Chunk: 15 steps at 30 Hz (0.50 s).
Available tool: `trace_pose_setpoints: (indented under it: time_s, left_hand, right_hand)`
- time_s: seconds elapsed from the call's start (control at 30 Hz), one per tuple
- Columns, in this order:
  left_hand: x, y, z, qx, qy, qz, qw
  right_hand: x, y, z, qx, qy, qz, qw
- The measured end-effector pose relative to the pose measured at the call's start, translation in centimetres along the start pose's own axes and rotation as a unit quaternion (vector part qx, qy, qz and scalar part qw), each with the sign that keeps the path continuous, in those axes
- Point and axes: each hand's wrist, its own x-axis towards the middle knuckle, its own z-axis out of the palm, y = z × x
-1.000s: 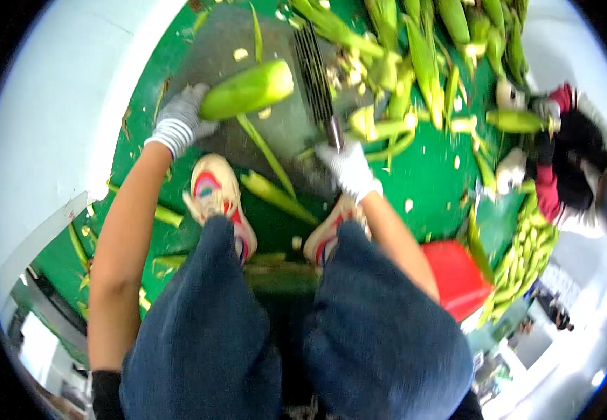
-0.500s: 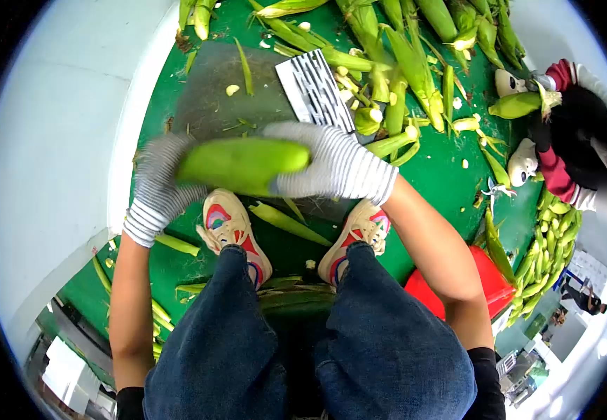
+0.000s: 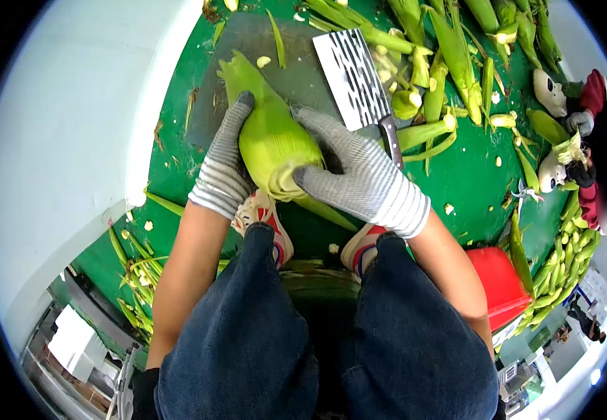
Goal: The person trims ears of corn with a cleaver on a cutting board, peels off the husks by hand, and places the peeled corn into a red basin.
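An ear of corn in its green husk [image 3: 275,140] is held up over my shoes, its cut stem end turned toward me and its leafy tip pointing away. My left hand [image 3: 226,157], in a grey and white striped glove, wraps its left side. On the right side, my right hand [image 3: 349,164] in a matching glove grips it near the cut end, thumb and fingers against the husk. Beyond my right hand lies a cleaver [image 3: 352,77] with a black-and-white patterned blade and dark handle, resting partly on a dark cutting board [image 3: 296,52].
Corn ears and husk pieces [image 3: 450,56] lie at the back right on the green floor [image 3: 443,185]. A red container [image 3: 496,283] stands right of my knee, near a heap of corn [image 3: 555,273]. Another person [image 3: 597,133] handles corn at the far right. A white wall [image 3: 86,105] rises on the left.
The corn has turned from lying sideways to pointing away, stem end toward me. My hands have shifted their grip on it. The view has swung, so the floor things appear farther right.
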Motion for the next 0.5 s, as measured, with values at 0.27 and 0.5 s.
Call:
trace_pose_setpoints:
  time_s: [0.27, 0.5]
  left_hand:
    - [0.1, -0.2, -0.7, -0.061, -0.019, -0.043, 0.997]
    - [-0.1, -0.6, -1.4, -0.033, -0.045, 0.069, 0.996]
  right_hand:
    - [-0.4, -2.9, -0.1, -0.257, -0.008, 0.029, 0.966]
    - [-0.7, -0.2, 0.2, -0.08, 0.201, 0.112, 0.97]
